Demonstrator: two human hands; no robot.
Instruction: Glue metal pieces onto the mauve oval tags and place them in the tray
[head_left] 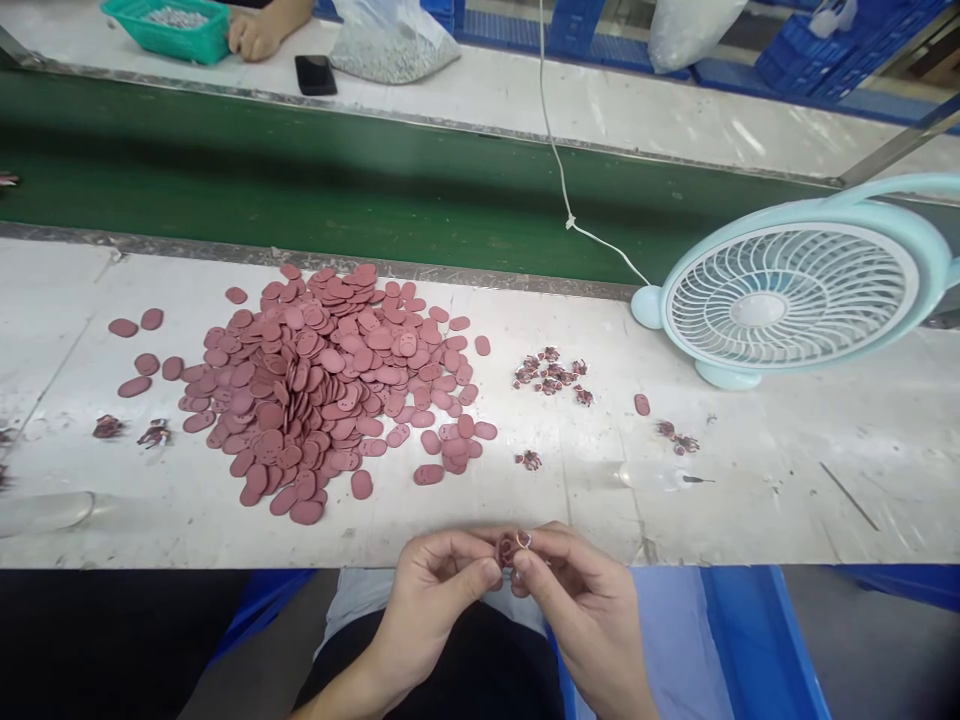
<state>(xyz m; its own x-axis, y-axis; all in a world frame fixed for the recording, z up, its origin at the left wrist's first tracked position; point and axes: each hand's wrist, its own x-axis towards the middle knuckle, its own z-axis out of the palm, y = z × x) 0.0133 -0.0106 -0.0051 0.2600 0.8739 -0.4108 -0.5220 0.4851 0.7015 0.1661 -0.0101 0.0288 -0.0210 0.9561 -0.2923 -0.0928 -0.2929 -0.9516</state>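
At the table's front edge, my left hand (431,598) pinches a small dark-red part (505,550) between thumb and fingers. My right hand (589,605) is closed beside it, gripping a small shiny ring-like piece (523,540) at the same spot. Whether the two pieces are joined is too small to tell. Beyond my hands, to the left, spreads a big heap of flat, dull-red oval pieces (330,375), some with small holes. A cluster of small dark-red parts with shiny bits (551,375) lies to its right, and one similar part (529,460) is nearer to me.
A light-blue fan (795,290) stands at the right, its white cord (559,160) crossing a green belt (450,210). A clear bottle with a dark needle tip (652,477) lies nearby. Opposite, another person's hand (253,35) rests by a green basket (172,40) and phone (315,75).
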